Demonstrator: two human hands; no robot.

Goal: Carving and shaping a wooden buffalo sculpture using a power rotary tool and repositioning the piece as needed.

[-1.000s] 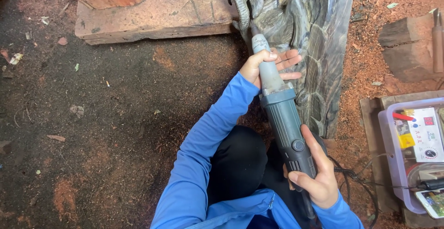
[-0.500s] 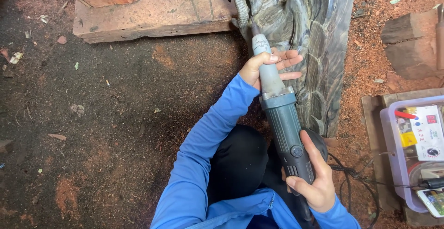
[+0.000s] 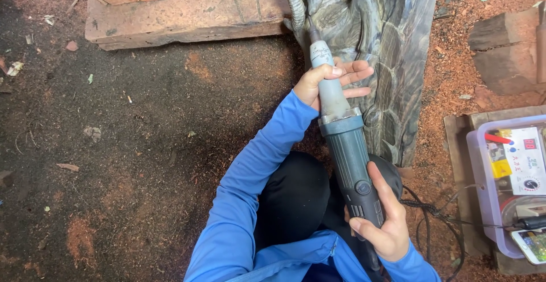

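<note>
The die grinder (image 3: 347, 157) runs lengthwise up the view, its long axis nearly vertical and leaning a little left — nose pointing away from the person, bit end against the dark wood carving (image 3: 378, 48). The left hand (image 3: 324, 83) wraps the pale neck, thumb round it and fingers (image 3: 355, 68) spread loosely onto the carving. The right hand (image 3: 384, 222) is clenched about the grey-green rear body (cord trailing off behind). At right, a clear plastic tub (image 3: 483, 202) on a wooden board holds a white control box, a red-handled tool and a phone — all on the sawdust-strewn floor (image 3: 142, 145).
</note>
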